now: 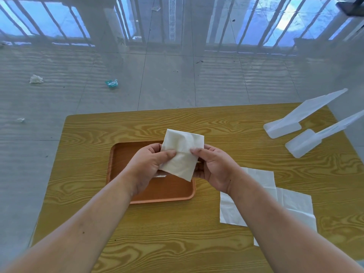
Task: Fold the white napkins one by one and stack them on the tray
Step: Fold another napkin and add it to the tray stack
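Both hands' fingers (169, 154) pinch folded napkin (182, 152) above tray (126, 154); soft, light; grip edges.

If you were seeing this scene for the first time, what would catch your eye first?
Two bare hands, left and right, hold a white napkin up over the brown tray at the table's centre. More napkins lie flat to the right, under the right forearm. Two white plastic pieces sit at the far right corner.
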A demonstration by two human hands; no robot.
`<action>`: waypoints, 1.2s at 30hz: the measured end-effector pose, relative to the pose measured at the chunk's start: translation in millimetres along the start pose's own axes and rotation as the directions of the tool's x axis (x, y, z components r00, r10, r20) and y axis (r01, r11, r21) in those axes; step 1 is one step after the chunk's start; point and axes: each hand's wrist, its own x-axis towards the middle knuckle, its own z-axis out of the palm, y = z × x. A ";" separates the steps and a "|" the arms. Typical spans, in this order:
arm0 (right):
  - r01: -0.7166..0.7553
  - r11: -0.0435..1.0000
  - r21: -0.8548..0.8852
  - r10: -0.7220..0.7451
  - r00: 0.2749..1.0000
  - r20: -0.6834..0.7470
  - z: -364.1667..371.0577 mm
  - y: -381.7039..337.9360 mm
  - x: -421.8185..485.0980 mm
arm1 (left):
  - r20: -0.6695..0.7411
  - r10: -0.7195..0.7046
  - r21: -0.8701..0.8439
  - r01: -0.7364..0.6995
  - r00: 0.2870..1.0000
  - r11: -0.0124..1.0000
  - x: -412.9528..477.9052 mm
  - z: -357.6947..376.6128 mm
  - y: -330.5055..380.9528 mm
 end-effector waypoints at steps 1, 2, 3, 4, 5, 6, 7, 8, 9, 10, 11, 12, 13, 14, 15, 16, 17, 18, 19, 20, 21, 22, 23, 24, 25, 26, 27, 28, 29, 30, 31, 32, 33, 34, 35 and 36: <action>-0.005 1.000 -0.030 0.005 1.000 -0.013 2.0 2.4 3.3 | -0.006 -0.004 0.006 0.004 1.000 1.000 1.0 -4.5 -1.4; -0.006 0.998 -0.060 0.004 1.000 -0.026 4.2 4.4 6.6 | -0.013 -0.015 0.002 0.015 1.000 1.000 0.6 -8.2 -1.6; -0.004 0.996 -0.092 0.000 0.999 -0.035 6.5 6.3 10.0 | -0.016 -0.022 -0.017 0.022 1.000 1.000 0.9 -12.7 -2.1; -0.001 0.993 -0.116 -0.003 0.999 -0.040 9.8 7.6 12.9 | -0.022 -0.030 -0.041 0.029 0.999 0.999 0.2 -16.8 -1.7; 0.004 0.992 -0.126 -0.009 0.999 -0.038 13.1 8.9 16.0 | -0.022 -0.031 -0.059 0.030 0.999 0.998 1.0 -22.8 -2.5; 0.010 0.992 -0.125 -0.014 0.999 -0.029 16.8 9.9 18.7 | -0.021 -0.038 -0.072 0.036 0.999 0.997 1.2 -28.3 -2.5; 0.017 0.992 -0.123 -0.019 1.000 -0.015 20.3 10.7 21.3 | -0.015 -0.038 -0.077 0.037 0.999 0.996 2.7 -34.5 -3.7; 0.024 0.991 -0.131 -0.024 1.000 0.002 23.5 11.2 23.6 | -0.006 -0.040 -0.075 0.039 0.999 0.996 3.0 -40.1 -4.6; 0.028 0.989 -0.143 -0.025 0.999 0.021 26.1 12.0 26.2 | -0.004 -0.045 -0.066 0.044 0.999 0.997 4.2 -45.9 -6.3; 0.027 0.988 -0.153 -0.022 0.999 0.037 27.9 13.2 29.3 | -0.011 -0.054 -0.067 0.053 0.998 0.996 4.5 -51.0 -7.4; 0.021 0.987 -0.157 -0.013 0.999 0.052 29.0 14.9 32.6 | -0.011 -0.063 -0.082 0.062 0.998 0.995 6.7 -57.3 -10.2; 0.007 0.989 -0.146 0.002 0.998 0.068 30.0 17.0 35.9 | -0.006 -0.072 -0.114 0.071 0.997 0.991 8.3 -63.0 -12.3; -0.010 0.991 -0.131 0.021 0.996 0.086 30.8 19.4 39.0 | -0.002 -0.071 -0.136 0.070 0.998 0.988 10.0 -69.0 -14.9; -0.029 0.993 -0.115 0.041 0.994 0.103 31.3 22.0 42.2 | 0.002 -0.071 -0.143 0.071 0.997 0.987 10.3 -72.9 -15.9; -0.048 0.993 -0.103 0.060 0.992 0.112 32.3 24.7 45.5 | 0.004 -0.067 -0.119 0.067 0.998 0.991 11.7 -76.0 -17.3; -0.058 0.993 -0.103 0.069 0.992 0.103 34.3 27.5 49.1 | -0.013 -0.054 -0.069 0.053 0.998 0.996 12.6 -77.8 -19.1; -0.057 0.991 -0.122 0.065 0.996 0.068 35.8 31.4 53.6 | -0.035 -0.033 0.010 0.033 0.999 0.999 16.0 -81.1 -24.5; -0.051 0.987 -0.155 0.054 0.998 0.018 38.0 35.5 58.7 | -0.057 -0.010 0.091 0.015 0.998 0.996 17.9 -82.6 -27.8; -0.052 0.979 -0.197 0.045 0.998 -0.041 40.5 39.9 64.2 | -0.074 0.002 0.160 0.010 0.997 0.987 20.5 -84.3 -31.8; -0.062 0.968 -0.241 0.039 0.994 -0.098 43.3 44.3 70.2 | -0.098 0.002 0.192 0.017 0.995 0.981 22.0 -84.7 -34.6; -0.075 0.956 -0.282 0.035 0.989 -0.143 45.8 48.2 75.6 | -0.130 0.000 0.212 0.028 0.992 0.977 24.1 -86.2 -38.1; -0.087 0.943 -0.320 0.030 0.984 -0.178 48.0 51.8 80.9 | -0.166 0.008 0.233 0.031 0.986 0.972 26.2 -87.8 -41.2; -0.097 0.926 -0.364 0.024 0.979 -0.202 49.6 55.2 85.7 | -0.198 0.019 0.264 0.035 0.980 0.964 28.3 -89.9 -44.0; -0.107 0.903 -0.416 0.013 0.975 -0.223 50.2 59.3 90.1 | -0.222 0.030 0.304 0.040 0.975 0.952 30.7 -92.1 -48.0; -0.114 0.864 -0.491 -0.010 0.970 -0.242 50.3 63.7 93.6 | -0.235 0.044 0.374 0.048 0.971 0.926 32.1 -94.1 -51.1; -0.121 0.789 -0.602 -0.050 0.965 -0.259 50.3 67.4 95.8 | -0.246 0.068 0.478 0.060 0.967 0.876 33.4 -95.8 -54.1; -0.131 0.673 -0.728 -0.103 0.958 -0.267 50.4 70.8 96.3 | -0.265 0.103 0.604 0.082 0.959 0.792 33.9 -97.0 -56.6; -0.138 0.539 -0.831 -0.163 0.951 -0.264 50.6 74.0 94.6 | -0.287 0.146 0.711 0.109 0.947 0.695 34.0 -97.6 -58.6; -0.140 0.428 -0.893 -0.221 0.942 -0.254 50.2 77.0 91.1 | -0.306 0.178 0.779 0.138 0.935 0.612 33.0 -97.5 -59.7; -0.134 0.365 -0.921 -0.268 0.932 -0.242 48.1 79.5 86.8 | -0.315 0.208 0.814 0.151 0.926 0.561 32.1 -96.5 -60.5; -0.121 0.342 -0.932 -0.306 0.923 -0.232 44.3 81.0 81.7 | -0.305 0.232 0.834 0.143 0.924 0.532 31.4 -94.7 -60.4; -0.112 0.340 -0.934 -0.332 0.915 -0.231 38.5 81.6 76.2 | -0.279 0.252 0.851 0.117 0.927 0.513 31.9 -92.1 -60.4; -0.110 0.348 -0.931 -0.351 0.906 -0.238 31.0 81.1 70.4 | -0.242 0.260 0.863 0.085 0.935 0.498 32.1 -88.0 -59.4; -0.117 0.360 -0.926 -0.365 0.895 -0.255 21.4 80.0 64.1 | -0.205 0.255 0.870 0.056 0.945 0.491 32.4 -81.5 -57.3; -0.132 0.375 -0.917 -0.373 0.884 -0.280 10.2 78.2 56.9 | -0.172 0.239 0.874 0.036 0.956 0.484 32.8 -72.5 -54.4; -0.151 0.391 -0.908 -0.378 0.873 -0.308 -2.3 76.2 49.2 | -0.141 0.222 0.879 0.019 0.965 0.476 33.7 -62.1 -51.8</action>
